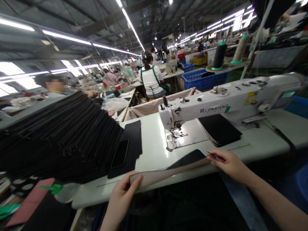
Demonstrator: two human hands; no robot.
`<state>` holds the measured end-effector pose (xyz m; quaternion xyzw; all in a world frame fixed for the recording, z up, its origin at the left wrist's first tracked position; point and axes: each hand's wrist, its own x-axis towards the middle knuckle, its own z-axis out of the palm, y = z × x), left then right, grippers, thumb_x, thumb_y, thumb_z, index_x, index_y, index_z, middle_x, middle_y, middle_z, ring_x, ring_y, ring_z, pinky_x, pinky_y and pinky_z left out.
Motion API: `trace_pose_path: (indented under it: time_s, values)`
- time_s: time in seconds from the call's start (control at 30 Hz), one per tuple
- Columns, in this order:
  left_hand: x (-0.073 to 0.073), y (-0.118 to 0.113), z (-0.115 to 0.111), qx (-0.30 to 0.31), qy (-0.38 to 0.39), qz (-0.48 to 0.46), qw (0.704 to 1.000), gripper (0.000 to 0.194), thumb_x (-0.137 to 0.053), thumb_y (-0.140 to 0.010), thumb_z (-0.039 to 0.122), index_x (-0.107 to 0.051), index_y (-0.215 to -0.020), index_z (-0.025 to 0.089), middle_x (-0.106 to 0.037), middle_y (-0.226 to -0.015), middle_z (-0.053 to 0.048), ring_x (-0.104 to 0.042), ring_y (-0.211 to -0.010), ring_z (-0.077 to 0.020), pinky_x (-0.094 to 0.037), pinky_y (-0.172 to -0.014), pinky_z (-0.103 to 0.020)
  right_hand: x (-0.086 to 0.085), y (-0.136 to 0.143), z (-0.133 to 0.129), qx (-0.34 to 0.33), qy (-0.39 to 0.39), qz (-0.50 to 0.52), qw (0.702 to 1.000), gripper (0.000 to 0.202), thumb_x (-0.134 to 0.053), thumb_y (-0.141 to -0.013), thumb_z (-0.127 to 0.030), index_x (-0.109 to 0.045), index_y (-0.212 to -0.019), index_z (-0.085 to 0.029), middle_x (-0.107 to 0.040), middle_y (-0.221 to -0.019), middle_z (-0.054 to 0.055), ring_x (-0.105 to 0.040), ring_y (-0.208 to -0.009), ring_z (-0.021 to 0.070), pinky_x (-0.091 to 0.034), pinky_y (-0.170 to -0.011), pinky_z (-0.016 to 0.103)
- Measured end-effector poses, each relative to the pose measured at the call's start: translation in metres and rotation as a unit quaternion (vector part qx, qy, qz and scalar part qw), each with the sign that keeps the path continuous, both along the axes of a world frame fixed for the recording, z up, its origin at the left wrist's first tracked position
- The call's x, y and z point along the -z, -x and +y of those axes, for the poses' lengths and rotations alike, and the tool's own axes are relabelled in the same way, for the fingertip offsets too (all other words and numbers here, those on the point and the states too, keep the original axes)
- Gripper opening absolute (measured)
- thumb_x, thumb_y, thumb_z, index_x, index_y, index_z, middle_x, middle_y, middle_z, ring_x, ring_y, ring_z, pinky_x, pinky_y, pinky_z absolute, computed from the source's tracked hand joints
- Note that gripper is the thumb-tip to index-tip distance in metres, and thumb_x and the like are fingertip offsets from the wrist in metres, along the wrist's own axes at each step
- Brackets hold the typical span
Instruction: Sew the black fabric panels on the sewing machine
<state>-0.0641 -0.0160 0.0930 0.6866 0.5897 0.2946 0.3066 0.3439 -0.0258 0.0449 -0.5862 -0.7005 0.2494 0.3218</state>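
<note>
Stretched between my two hands at the table's front edge is a fabric piece (pixel 166 175), brownish-grey on the near face and black where its far part lies on the tabletop. My left hand (pixel 125 189) pinches its left end between thumb and fingers. At the other end, my right hand (pixel 222 162) is closed on the corner. A small dark pointed tool (pixel 218 157), too small to name surely, also sits in the right fingers. Behind the fabric stands a white sewing machine (pixel 207 102), its needle area lit and apart from both hands.
Black cut pieces (pixel 218 130) lie under the machine arm. A tall stack of black panels (pixel 60 138) fills the left, beside a phone (pixel 120 153) on more black pieces. Thread cones (pixel 220 56) stand behind the machine, near a blue basket (pixel 204 80). Other people sit farther back.
</note>
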Motion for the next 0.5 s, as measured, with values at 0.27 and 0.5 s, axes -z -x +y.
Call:
trace_pose_path:
  time_s: [0.27,0.5]
  values:
    - [-0.028,-0.015,-0.004,-0.071,0.09,-0.167,0.979,0.036,-0.06,-0.082,0.047,-0.063,-0.103,0.018,-0.065,-0.079,-0.001,-0.057,-0.068,-0.0154,-0.043,-0.057,-0.02,-0.039,-0.007,-0.004,0.026,0.079,0.138,0.987,0.033,-0.051,-0.087,-0.052,-0.062,-0.081,-0.021,-0.056,-0.073,-0.002,-0.054,-0.07,0.015,-0.043,-0.06,0.022]
    - [-0.103,-0.002,-0.013,-0.14,-0.041,-0.092,0.985,0.041,-0.061,-0.081,0.048,-0.065,-0.11,0.02,-0.07,-0.09,-0.003,-0.063,-0.076,-0.0202,-0.047,-0.058,-0.023,-0.038,-0.007,-0.005,0.034,0.035,0.132,0.99,0.036,-0.047,-0.087,-0.054,-0.067,-0.091,-0.024,-0.068,-0.09,0.004,-0.061,-0.09,0.0232,-0.051,-0.077,0.028]
